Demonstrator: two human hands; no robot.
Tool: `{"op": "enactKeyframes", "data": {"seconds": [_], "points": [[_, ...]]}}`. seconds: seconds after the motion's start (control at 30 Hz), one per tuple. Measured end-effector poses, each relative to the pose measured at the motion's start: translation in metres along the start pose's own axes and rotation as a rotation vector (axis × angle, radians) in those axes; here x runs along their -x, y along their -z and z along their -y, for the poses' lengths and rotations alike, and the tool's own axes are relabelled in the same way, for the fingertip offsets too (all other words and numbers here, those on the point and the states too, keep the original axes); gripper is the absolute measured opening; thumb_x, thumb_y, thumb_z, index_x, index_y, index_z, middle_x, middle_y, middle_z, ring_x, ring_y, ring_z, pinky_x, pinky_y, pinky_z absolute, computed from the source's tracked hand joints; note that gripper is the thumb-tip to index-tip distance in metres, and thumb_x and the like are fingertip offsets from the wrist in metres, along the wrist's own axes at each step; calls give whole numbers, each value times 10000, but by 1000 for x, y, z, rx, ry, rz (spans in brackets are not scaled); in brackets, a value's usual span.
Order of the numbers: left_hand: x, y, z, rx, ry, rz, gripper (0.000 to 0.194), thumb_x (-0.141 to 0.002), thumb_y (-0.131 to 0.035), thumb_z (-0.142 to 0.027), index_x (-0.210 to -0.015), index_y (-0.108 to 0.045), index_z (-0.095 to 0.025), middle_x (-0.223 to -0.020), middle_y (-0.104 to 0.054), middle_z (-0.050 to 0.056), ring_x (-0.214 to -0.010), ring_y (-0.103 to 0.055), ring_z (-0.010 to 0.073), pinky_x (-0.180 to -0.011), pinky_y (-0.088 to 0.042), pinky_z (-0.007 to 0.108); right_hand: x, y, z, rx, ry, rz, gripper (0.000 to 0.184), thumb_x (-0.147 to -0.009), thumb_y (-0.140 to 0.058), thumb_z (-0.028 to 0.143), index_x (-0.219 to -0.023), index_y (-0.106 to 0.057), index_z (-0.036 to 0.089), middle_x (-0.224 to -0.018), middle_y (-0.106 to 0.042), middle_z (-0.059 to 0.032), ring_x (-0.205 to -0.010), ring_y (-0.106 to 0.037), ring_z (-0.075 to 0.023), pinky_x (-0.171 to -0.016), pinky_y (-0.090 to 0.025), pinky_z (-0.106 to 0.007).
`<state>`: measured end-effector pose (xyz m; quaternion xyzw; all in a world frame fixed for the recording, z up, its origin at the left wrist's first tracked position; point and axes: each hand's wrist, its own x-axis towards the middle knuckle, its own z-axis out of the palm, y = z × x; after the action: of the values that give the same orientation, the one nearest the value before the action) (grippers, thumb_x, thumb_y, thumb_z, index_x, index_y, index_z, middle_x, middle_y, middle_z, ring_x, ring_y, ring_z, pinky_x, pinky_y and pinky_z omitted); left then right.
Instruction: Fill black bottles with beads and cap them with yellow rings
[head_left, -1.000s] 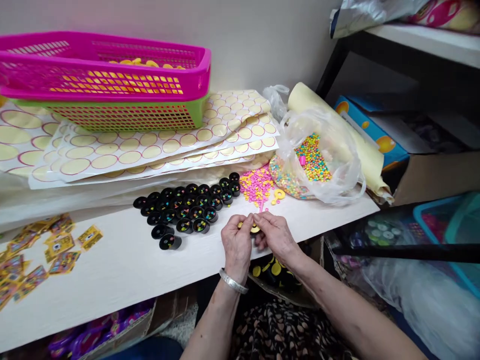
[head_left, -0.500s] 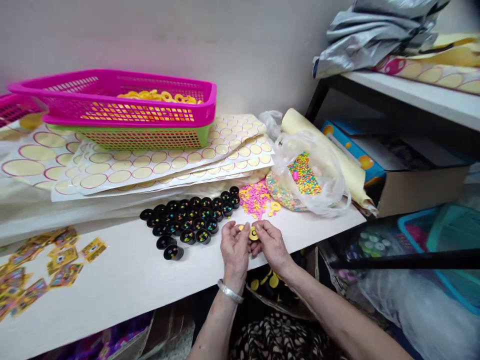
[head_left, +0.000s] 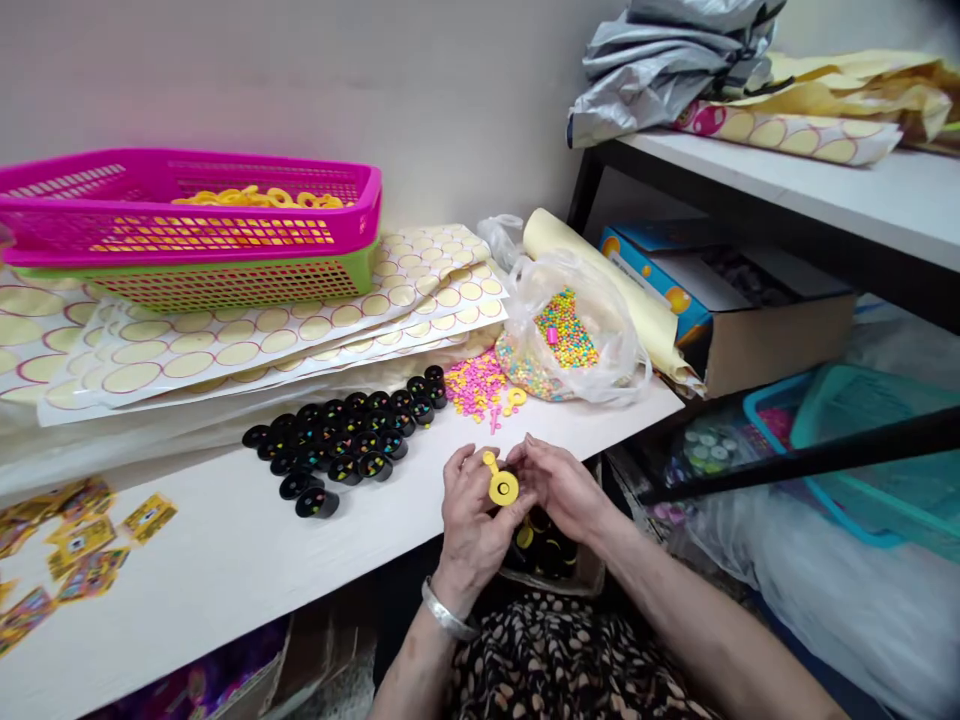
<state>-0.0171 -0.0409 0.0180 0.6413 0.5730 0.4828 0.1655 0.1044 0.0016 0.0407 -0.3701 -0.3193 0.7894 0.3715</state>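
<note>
Both hands are meeting just off the near edge of the white tabletop [head_left: 225,540]. The left hand [head_left: 469,505] is curling its grip narrowly around a small black cup [head_left: 510,482] capped by a yellow lid [head_left: 501,487] with a dark hole at its middle and a little tab sticking up. The right hand [head_left: 559,485] is closing its fingers on the same piece from the other side, touching the cup's right edge. A silver bangle [head_left: 448,612] is sitting on the left wrist.

Behind the hands, a cluster of black cups [head_left: 349,445] with coloured beads inside is standing on the tabletop, beside a loose heap of pink and yellow beads [head_left: 474,382] and a clear plastic bag [head_left: 577,335] of mixed pastel beads. Sheets of round stickers [head_left: 262,335] are lying under a pink basket [head_left: 187,215] of yellow rings stacked in a green basket [head_left: 240,280]. Yellow printed cards [head_left: 82,535] are scattered at the left; their print is too small to read. A blue-and-orange carton [head_left: 652,275] is lying in an open cardboard box under the shelf [head_left: 825,190]; no writing on it can be read.
</note>
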Motion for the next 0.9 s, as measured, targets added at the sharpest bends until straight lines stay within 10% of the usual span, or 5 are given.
{"op": "enactKeyframes", "data": {"seconds": [0.43, 0.9], "points": [[1, -1, -22, 28, -83, 504, 210, -576, -651, -145, -768, -685, -223, -1026, -592, 32, -1049, -509, 218, -1124, -162, 475, -5, 49, 15, 315, -409, 547, 265, -550, -765, 207, -760, -637, 109, -660, -596, 25, -578, -535, -87, -559, -427, -213], [9, -7, -22, -122, -235, 565, 195, -623, -668, -338, -695, -700, -160, -1140, -523, 109, -1280, -252, 361, -1043, -262, 503, 3, 44, 14, 398, -413, 702, 454, -446, -788, 135, -872, -631, 128, -777, -621, 34, -780, -567, -127, -759, -430, -264]]}}
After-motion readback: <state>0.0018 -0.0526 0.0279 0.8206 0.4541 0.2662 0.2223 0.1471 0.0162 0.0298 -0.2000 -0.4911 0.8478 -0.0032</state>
